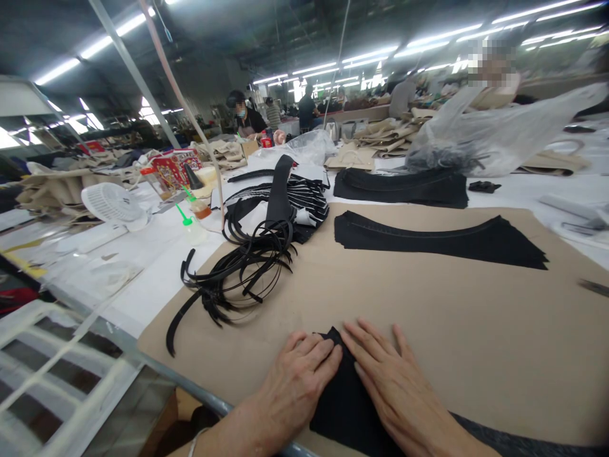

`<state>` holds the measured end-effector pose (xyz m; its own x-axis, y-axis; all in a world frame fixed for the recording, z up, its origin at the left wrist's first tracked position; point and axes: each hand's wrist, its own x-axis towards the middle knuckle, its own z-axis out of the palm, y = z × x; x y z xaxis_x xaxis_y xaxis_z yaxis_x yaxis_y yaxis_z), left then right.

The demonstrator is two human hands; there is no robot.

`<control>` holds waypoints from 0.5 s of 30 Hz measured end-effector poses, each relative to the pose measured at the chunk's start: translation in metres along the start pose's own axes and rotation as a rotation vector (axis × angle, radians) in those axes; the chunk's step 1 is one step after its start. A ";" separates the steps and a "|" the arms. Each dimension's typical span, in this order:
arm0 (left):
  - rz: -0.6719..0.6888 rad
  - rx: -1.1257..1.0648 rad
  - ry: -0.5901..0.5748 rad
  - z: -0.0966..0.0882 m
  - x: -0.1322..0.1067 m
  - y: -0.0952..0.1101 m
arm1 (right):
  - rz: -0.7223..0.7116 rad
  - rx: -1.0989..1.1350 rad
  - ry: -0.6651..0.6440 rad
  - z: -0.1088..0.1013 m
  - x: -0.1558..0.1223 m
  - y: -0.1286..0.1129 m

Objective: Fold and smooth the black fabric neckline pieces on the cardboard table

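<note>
A black fabric piece (349,409) lies on the tan sheet near the table's front edge, partly covered by both hands. My left hand (304,368) is closed, its fingers curled and pressed together on the left side near the piece's far tip. Flat across the right side of the same piece lies my right hand (385,371), fingers stretched out. Beyond them is a stack of curved black fabric pieces (428,240), with a second black stack (404,187) behind it. To the left sits a tangle of narrow black strips (238,279).
The tan sheet (476,343) covers the near tabletop. A pile of black and striped pieces (309,200) stands behind the strips. Left are a white fan (111,203) and a green-tipped bottle (190,228). A clear plastic bag (480,139) lies at the back right; several people work beyond.
</note>
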<state>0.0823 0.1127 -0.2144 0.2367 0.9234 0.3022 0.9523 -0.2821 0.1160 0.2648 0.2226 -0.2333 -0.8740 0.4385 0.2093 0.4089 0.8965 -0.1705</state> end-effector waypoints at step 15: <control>-0.174 -0.179 -0.022 -0.006 0.002 -0.003 | -0.014 0.053 -0.026 -0.004 0.002 -0.003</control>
<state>0.0787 0.1139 -0.2083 0.0781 0.9669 0.2430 0.9304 -0.1583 0.3306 0.2623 0.2209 -0.2281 -0.8864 0.4234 0.1870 0.3827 0.8977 -0.2183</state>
